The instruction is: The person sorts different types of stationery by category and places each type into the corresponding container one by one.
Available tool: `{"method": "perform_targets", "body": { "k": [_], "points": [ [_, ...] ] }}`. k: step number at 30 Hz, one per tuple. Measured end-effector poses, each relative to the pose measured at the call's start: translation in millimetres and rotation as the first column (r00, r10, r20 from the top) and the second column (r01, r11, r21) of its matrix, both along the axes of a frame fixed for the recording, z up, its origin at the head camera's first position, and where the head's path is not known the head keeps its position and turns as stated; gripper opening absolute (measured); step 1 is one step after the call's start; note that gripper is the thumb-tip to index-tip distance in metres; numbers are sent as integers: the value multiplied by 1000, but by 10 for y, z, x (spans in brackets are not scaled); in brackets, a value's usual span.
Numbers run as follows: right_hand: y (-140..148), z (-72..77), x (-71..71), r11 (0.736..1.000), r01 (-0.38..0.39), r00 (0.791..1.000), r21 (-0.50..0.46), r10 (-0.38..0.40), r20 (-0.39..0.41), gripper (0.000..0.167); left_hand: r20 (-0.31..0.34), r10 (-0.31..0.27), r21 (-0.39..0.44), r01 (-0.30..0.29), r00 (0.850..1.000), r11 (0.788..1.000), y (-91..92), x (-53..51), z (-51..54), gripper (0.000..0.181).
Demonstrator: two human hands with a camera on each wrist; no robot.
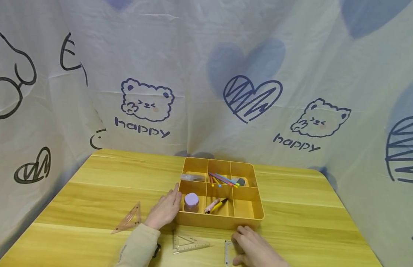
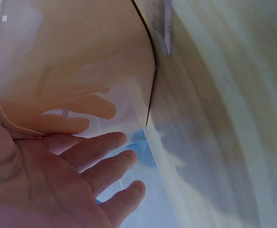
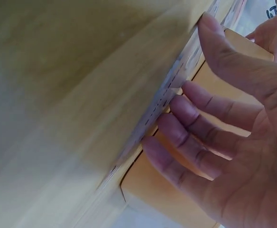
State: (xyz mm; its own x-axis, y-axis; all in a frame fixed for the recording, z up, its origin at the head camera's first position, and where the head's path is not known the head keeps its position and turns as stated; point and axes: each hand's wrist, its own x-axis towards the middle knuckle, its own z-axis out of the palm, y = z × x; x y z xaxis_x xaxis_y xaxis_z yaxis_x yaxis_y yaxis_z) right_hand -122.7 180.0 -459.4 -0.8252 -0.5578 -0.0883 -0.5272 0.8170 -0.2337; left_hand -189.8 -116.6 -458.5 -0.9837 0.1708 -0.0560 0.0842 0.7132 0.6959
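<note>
A yellow-orange organizer box (image 1: 219, 221) with several compartments stands mid-table. My left hand (image 1: 164, 209) rests along its left side; in the left wrist view its fingers are extended beside the wall. In front of the box's right half is my right hand (image 1: 254, 246), over a clear measuring tool with a printed scale (image 1: 227, 252). The right wrist view shows thumb and fingertips at the edge of that tool (image 3: 162, 97), spread and not closed round it. My right hand covers part of the tool, so its full shape is hidden.
A clear set square (image 1: 189, 244) lies before the box, an orange-tinted set square (image 1: 128, 219) to its left. Compartments hold a purple-lidded jar (image 1: 191, 200), a yellow-and-black pen-like item (image 1: 219, 205), a pink one (image 1: 211, 205) and coloured sticks (image 1: 223, 178). A printed curtain (image 1: 199, 122) hangs behind.
</note>
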Motion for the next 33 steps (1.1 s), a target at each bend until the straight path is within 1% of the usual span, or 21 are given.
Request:
{"method": "perform_targets", "body": {
  "k": [5, 9, 13, 18, 22, 25, 28, 31, 33],
  "points": [
    [-12, -5, 2, 1000, 26, 1000, -15, -26, -1, 44, -1, 0, 3, 0, 1000, 1000, 4, -15, 3, 58],
    [-11, -37, 6, 999, 19, 999, -43, -20, -31, 46, -8, -5, 0, 5, 1000, 1000, 6, -16, 6, 58],
    [2, -56, 4, 998, 22, 999, -63, -24, -33, 47, -15, -13, -4, 13, 1000, 1000, 4, -11, 2, 58],
    [34, -61, -13, 996, 38, 999, -81, -37, 15, 46, -12, -10, 2, 10, 1000, 1000, 3, -21, -11, 57],
    [60, -56, -27, 994, 29, 996, -102, -20, 83, 38, -7, -5, 9, 5, 1000, 1000, -2, -23, -20, 58],
    [74, -60, -44, 989, 0, 989, -149, 22, 146, 32, -9, -8, 12, 8, 1000, 1000, -10, -16, -21, 58],
    [101, -71, -68, 977, -46, 980, -206, 84, 180, 30, -12, -14, 17, 15, 1000, 1000, -16, -10, -15, 58],
    [155, -80, -98, 954, -136, 967, -268, 186, 171, 21, -15, -18, 23, 18, 1000, 1000, -16, -8, -10, 58],
    [194, -69, -114, 930, -184, 950, -317, 251, 186, 16, -15, -18, 26, 19, 1000, 999, -13, -6, -8, 58]
  ]
}}
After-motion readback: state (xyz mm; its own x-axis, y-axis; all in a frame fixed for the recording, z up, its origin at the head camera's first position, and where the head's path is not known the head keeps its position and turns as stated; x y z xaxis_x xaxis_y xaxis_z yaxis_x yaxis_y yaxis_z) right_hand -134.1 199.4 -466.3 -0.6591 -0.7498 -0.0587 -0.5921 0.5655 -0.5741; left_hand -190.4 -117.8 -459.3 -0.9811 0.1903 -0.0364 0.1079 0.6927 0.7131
